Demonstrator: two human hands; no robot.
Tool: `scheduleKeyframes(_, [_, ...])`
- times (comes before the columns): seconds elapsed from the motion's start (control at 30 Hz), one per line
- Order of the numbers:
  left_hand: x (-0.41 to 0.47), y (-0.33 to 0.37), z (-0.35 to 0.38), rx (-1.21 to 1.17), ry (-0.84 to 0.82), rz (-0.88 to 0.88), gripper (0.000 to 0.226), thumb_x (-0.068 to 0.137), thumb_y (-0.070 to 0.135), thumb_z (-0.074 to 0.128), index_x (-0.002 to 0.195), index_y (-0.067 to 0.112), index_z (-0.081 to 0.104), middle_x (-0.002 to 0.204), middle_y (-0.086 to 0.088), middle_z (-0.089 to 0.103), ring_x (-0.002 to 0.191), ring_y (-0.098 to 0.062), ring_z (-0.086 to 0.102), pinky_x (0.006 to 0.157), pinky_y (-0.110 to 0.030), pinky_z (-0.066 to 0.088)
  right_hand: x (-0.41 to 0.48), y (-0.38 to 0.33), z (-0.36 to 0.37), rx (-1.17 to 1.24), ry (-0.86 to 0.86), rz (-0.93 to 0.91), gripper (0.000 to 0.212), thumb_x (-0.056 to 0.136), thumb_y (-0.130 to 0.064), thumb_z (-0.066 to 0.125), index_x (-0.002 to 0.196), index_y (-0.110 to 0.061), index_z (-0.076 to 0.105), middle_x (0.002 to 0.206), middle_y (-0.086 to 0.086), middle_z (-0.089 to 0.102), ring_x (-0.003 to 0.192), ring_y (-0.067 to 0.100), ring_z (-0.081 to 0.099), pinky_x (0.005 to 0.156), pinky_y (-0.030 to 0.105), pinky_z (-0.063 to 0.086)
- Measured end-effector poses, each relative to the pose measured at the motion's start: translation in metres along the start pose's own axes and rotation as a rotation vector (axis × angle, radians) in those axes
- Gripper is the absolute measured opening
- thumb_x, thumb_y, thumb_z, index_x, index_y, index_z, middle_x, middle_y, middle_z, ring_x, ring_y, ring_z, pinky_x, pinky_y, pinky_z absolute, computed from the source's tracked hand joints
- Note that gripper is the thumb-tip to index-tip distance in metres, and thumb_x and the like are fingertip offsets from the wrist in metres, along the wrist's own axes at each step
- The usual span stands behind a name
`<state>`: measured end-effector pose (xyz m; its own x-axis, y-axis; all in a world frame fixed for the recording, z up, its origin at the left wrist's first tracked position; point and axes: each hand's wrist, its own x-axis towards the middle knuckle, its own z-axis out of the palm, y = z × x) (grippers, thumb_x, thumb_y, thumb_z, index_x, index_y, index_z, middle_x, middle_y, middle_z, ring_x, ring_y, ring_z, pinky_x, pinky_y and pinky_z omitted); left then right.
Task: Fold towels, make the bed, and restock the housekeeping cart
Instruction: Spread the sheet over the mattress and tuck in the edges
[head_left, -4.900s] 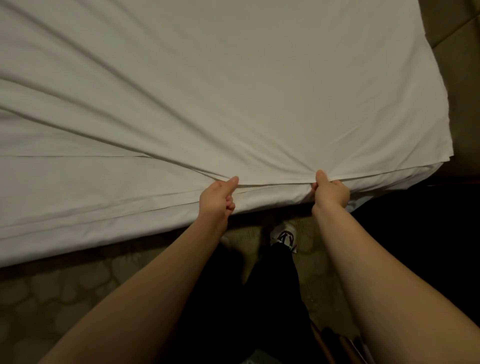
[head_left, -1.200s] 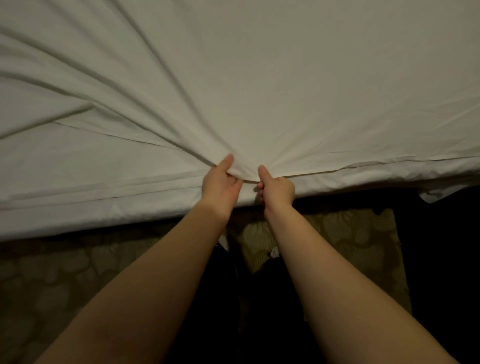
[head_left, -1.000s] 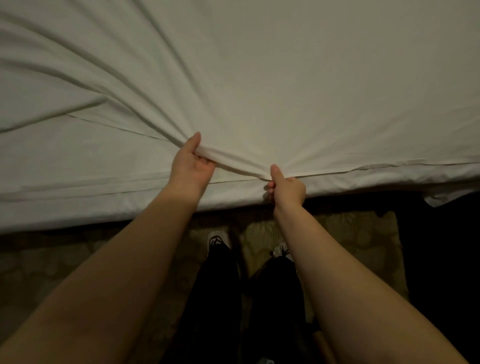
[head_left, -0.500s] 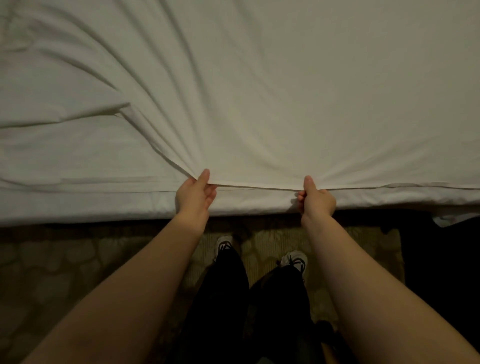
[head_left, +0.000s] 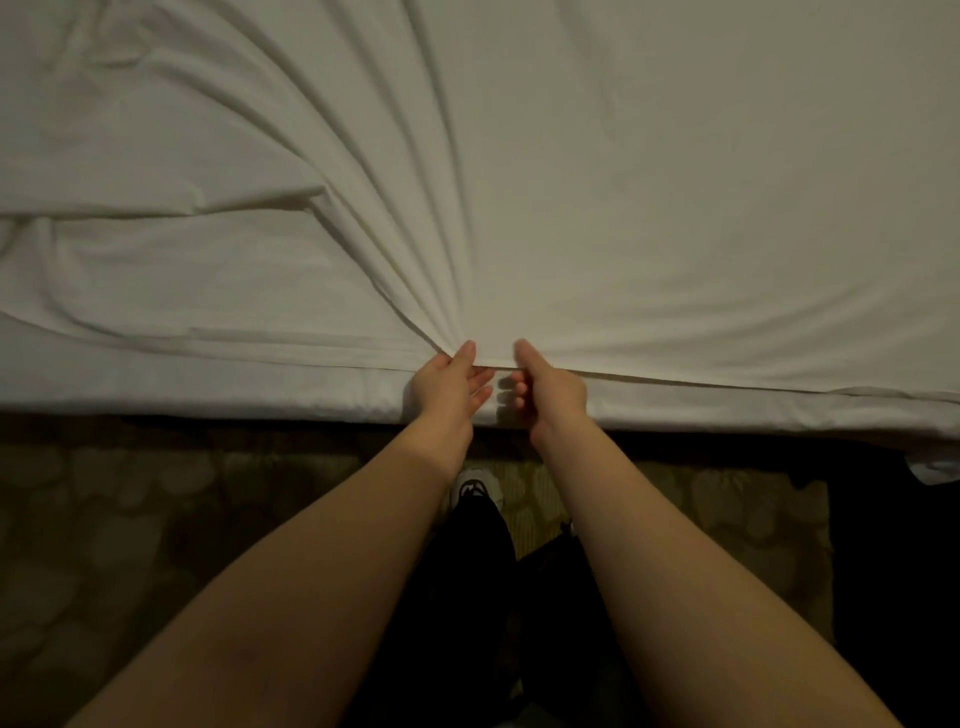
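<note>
Arms extended, left hand (head_left: 449, 387) and right hand (head_left: 551, 388) close together, each pinching the sheet (head_left: 623, 208).

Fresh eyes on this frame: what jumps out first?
The white sheet fills the upper half, with deep creases fanning up and left from its near edge. At that edge, mid-frame, the left hand and right hand pinch it close together, above patterned carpet.

sheet (head_left: 623, 182): runs off the top, left and right edges
shoe (head_left: 475, 488): heel hidden by the dark trouser leg (head_left: 462, 582)
</note>
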<state>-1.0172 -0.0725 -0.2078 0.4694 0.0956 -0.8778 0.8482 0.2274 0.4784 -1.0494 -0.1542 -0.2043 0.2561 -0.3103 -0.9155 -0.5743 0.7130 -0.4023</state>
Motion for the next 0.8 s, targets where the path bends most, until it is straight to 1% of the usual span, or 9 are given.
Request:
scheduleKeyframes(0.1, [0.004, -0.005, -0.007, 0.009, 0.027, -0.006, 0.026, 0.096, 0.015, 0.055, 0.117, 0.001, 0.054, 0.093, -0.011, 0.064, 0.074, -0.014, 0.064, 0.064, -0.021, 0.054, 0.003, 0.009, 0.007, -0.049, -0.017, -0.006, 0.032, 0.084, -0.02, 0.071, 0.061, -0.007, 0.054, 0.05, 0.003, 0.051, 0.04, 0.012, 0.042, 0.039, 0.02, 0.037])
scheduleKeyframes(0.17, [0.006, -0.007, -0.007, 0.007, 0.048, -0.017, 0.029, 0.095, 0.014, 0.055, 0.12, 0.001, 0.052, 0.103, -0.016, 0.063, 0.077, -0.016, 0.064, 0.065, -0.021, 0.053, 0.004, 0.013, 0.007, -0.066, 0.016, -0.034, 0.033, 0.085, -0.02, 0.07, 0.061, -0.006, 0.052, 0.051, 0.004, 0.051, 0.041, 0.013, 0.042, 0.039, 0.019, 0.038])
scheduleKeyframes(0.23, [0.009, -0.007, -0.007, 0.029, 0.069, -0.016, 0.026, 0.095, 0.014, 0.056, 0.118, 0.002, 0.053, 0.105, -0.017, 0.063, 0.083, -0.018, 0.064, 0.067, -0.022, 0.053, 0.006, 0.015, 0.009, -0.071, 0.04, -0.047, 0.032, 0.086, -0.021, 0.069, 0.063, -0.006, 0.053, 0.052, 0.004, 0.051, 0.04, 0.013, 0.042, 0.039, 0.018, 0.039])
scheduleKeyframes(0.33, [0.014, 0.002, -0.006, 0.053, 0.089, 0.013, 0.01, 0.093, 0.014, 0.057, 0.097, 0.005, 0.058, 0.1, -0.013, 0.063, 0.08, -0.016, 0.064, 0.066, -0.023, 0.053, 0.011, 0.016, 0.011, -0.066, 0.039, -0.041, 0.032, 0.086, -0.021, 0.069, 0.063, -0.006, 0.053, 0.053, 0.005, 0.051, 0.038, 0.012, 0.042, 0.039, 0.02, 0.039])
scheduleKeyframes(0.4, [0.02, 0.017, -0.007, 0.03, 0.113, 0.071, 0.008, 0.091, 0.014, 0.06, 0.084, 0.01, 0.058, 0.097, -0.012, 0.062, 0.083, -0.019, 0.063, 0.065, -0.025, 0.053, 0.013, 0.017, 0.009, -0.054, 0.021, -0.026, 0.033, 0.086, -0.022, 0.07, 0.063, -0.006, 0.052, 0.053, 0.006, 0.05, 0.039, 0.014, 0.043, 0.041, 0.023, 0.039])
scheduleKeyframes(0.47, [0.024, 0.04, -0.009, -0.083, 0.1, 0.095, 0.005, 0.089, 0.013, 0.063, 0.089, 0.009, 0.061, 0.098, -0.013, 0.065, 0.089, -0.023, 0.064, 0.069, -0.03, 0.056, 0.015, 0.016, 0.008, -0.056, 0.022, -0.013, 0.034, 0.086, -0.022, 0.07, 0.063, -0.005, 0.051, 0.052, 0.007, 0.051, 0.035, 0.013, 0.042, 0.038, 0.021, 0.039])
scheduleKeyframes(0.57, [0.026, 0.069, -0.02, -0.231, 0.046, 0.059, 0.019, 0.088, 0.013, 0.065, 0.105, 0.006, 0.061, 0.101, -0.012, 0.068, 0.093, -0.023, 0.066, 0.082, -0.037, 0.056, 0.016, 0.014, 0.008, 0.001, -0.012, 0.036, 0.035, 0.087, -0.019, 0.069, 0.063, -0.003, 0.049, 0.054, 0.01, 0.05, 0.036, 0.015, 0.04, 0.037, 0.02, 0.036])
scheduleKeyframes(0.7, [0.019, 0.073, -0.048, -0.111, 0.119, 0.03, 0.021, 0.091, 0.016, 0.062, 0.11, 0.008, 0.058, 0.091, -0.004, 0.063, 0.081, -0.014, 0.062, 0.068, -0.024, 0.054, 0.015, 0.012, 0.01, 0.008, -0.006, 0.076, 0.035, 0.086, -0.022, 0.071, 0.065, -0.002, 0.053, 0.056, 0.01, 0.055, 0.042, 0.018, 0.044, 0.04, 0.023, 0.037])
scheduleKeyframes(0.8, [0.024, 0.068, -0.065, -0.098, 0.156, -0.002, 0.023, 0.092, 0.016, 0.061, 0.113, 0.007, 0.058, 0.092, -0.005, 0.062, 0.08, -0.015, 0.061, 0.07, -0.025, 0.053, 0.013, 0.013, 0.012, 0.006, 0.027, 0.062, 0.032, 0.086, -0.024, 0.071, 0.068, 0.0, 0.057, 0.058, 0.009, 0.058, 0.045, 0.018, 0.05, 0.041, 0.023, 0.042])
